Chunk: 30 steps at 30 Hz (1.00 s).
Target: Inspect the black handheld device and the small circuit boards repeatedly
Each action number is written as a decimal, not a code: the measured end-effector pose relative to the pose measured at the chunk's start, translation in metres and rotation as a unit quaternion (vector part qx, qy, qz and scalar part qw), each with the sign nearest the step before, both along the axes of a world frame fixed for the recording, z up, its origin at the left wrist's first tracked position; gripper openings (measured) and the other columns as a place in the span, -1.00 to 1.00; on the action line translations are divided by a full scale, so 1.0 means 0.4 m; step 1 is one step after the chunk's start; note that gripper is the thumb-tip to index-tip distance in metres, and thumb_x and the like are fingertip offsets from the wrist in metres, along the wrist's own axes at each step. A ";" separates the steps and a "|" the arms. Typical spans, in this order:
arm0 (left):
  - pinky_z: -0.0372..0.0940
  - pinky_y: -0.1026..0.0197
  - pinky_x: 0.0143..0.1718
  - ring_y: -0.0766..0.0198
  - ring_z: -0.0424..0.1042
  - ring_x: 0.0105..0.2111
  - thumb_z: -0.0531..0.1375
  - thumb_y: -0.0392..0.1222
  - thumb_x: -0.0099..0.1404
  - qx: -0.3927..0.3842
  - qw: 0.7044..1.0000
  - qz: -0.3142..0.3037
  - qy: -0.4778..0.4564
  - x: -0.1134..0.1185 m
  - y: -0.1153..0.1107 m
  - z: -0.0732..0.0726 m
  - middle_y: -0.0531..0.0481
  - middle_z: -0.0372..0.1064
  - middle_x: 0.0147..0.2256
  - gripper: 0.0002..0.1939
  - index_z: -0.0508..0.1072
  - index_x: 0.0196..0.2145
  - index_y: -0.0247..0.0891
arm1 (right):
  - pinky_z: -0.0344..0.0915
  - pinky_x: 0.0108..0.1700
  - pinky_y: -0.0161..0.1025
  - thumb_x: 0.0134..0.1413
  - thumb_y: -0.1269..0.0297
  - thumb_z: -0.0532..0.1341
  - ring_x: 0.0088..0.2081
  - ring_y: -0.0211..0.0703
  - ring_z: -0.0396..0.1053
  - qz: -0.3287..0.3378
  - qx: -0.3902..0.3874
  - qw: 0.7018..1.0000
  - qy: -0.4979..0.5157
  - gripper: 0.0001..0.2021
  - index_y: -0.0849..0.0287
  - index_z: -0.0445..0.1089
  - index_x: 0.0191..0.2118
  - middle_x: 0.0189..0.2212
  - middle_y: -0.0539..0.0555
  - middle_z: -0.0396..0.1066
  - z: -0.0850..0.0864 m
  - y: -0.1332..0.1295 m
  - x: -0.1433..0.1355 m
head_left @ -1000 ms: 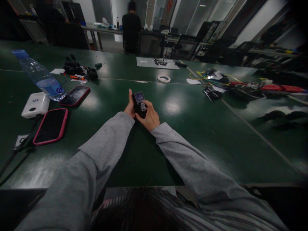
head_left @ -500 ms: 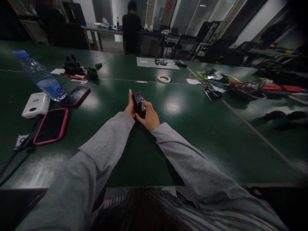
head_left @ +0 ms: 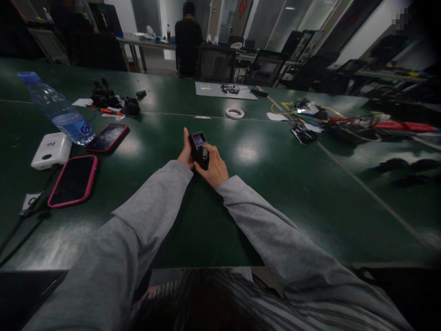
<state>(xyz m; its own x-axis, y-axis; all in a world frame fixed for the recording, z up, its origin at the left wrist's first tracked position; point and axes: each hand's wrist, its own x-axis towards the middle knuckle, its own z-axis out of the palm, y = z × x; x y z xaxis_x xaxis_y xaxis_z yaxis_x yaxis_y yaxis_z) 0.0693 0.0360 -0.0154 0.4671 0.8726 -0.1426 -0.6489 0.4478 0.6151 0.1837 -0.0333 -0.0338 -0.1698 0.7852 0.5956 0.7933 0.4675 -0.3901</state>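
Observation:
A small black handheld device with a lit square screen at its top is held between my two hands, above the green table. My left hand grips its left side, with the thumb pointing up along the edge. From the right, my right hand wraps round the lower part, its fingers over the front below the screen. Those fingers hide much of the device's lower face, so its exact kind is unclear.
On the left stand a water bottle and a white box, near two red-edged phones. A tape roll lies ahead. Tangled cables are at right. A person sits beyond.

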 end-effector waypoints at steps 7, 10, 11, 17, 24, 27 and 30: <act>0.39 -0.07 -0.03 -0.05 0.50 -0.09 -0.17 0.57 0.18 0.002 0.999 0.017 -0.031 -0.004 0.009 -0.007 -0.16 0.50 -0.34 -0.14 0.50 -0.22 -0.27 | 0.46 -0.05 -0.02 0.19 0.07 0.15 0.01 -0.03 0.34 -0.006 0.087 0.996 0.033 -0.46 0.02 -0.08 0.18 0.04 0.17 0.20 -0.010 0.005 -0.003; 0.38 -0.04 0.00 0.03 0.51 -0.11 -0.21 0.52 0.24 -0.014 0.999 0.021 -0.040 -0.011 0.013 -0.004 -0.11 0.51 -0.36 -0.15 0.50 -0.16 -0.27 | 0.45 -0.01 -0.02 0.23 0.10 0.12 0.07 -0.04 0.30 -0.032 0.158 0.985 0.053 -0.51 0.00 -0.07 0.19 0.04 0.15 0.18 0.009 0.004 0.010; 0.38 -0.02 0.01 0.06 0.52 -0.14 -0.20 0.51 0.25 -0.020 0.998 0.023 -0.046 -0.013 0.015 -0.003 -0.09 0.51 -0.38 -0.16 0.50 -0.13 -0.27 | 0.44 0.00 -0.01 0.24 0.09 0.11 0.09 -0.03 0.28 -0.042 0.175 0.982 0.055 -0.51 0.00 -0.07 0.19 0.05 0.15 0.17 0.015 0.007 0.021; 0.40 0.15 -0.08 0.20 0.55 -0.26 -0.15 0.47 0.28 -0.035 0.996 0.008 -0.082 -0.017 0.013 0.008 -0.10 0.56 -0.30 -0.16 0.47 0.01 -0.31 | 0.36 0.06 0.10 0.23 0.08 0.07 0.12 0.07 0.24 -0.129 0.089 0.987 0.027 -0.47 0.11 -0.01 0.25 0.11 0.23 0.13 0.018 0.054 0.124; 0.43 0.22 -0.30 0.25 0.55 -0.37 -0.20 0.45 0.31 -0.014 0.997 -0.041 -0.068 -0.025 0.004 0.015 -0.06 0.56 -0.36 -0.14 0.43 0.09 -0.31 | 0.37 -0.01 0.09 0.17 0.27 0.14 0.04 0.10 0.29 -0.172 -0.091 0.978 -0.072 -0.44 0.13 0.09 0.28 0.08 0.26 0.20 -0.004 0.070 0.131; 0.43 0.23 -0.34 0.26 0.53 -0.44 -0.19 0.45 0.30 -0.007 0.997 -0.052 -0.051 -0.026 0.004 0.016 -0.04 0.54 -0.43 -0.13 0.41 0.12 -0.31 | 0.35 -0.01 0.11 0.17 0.25 0.15 0.04 0.14 0.28 -0.186 -0.107 0.971 -0.102 -0.47 0.15 0.15 0.26 0.04 0.27 0.22 -0.005 0.066 0.121; 0.42 0.24 -0.39 0.27 0.50 -0.49 -0.18 0.45 0.30 0.002 0.999 -0.051 -0.020 -0.021 0.004 0.020 -0.02 0.48 -0.51 -0.14 0.42 0.11 -0.32 | 0.34 -0.01 0.10 0.15 0.26 0.17 0.05 0.14 0.27 -0.192 -0.106 0.970 -0.105 -0.47 0.16 0.16 0.25 0.02 0.27 0.21 -0.008 0.066 0.123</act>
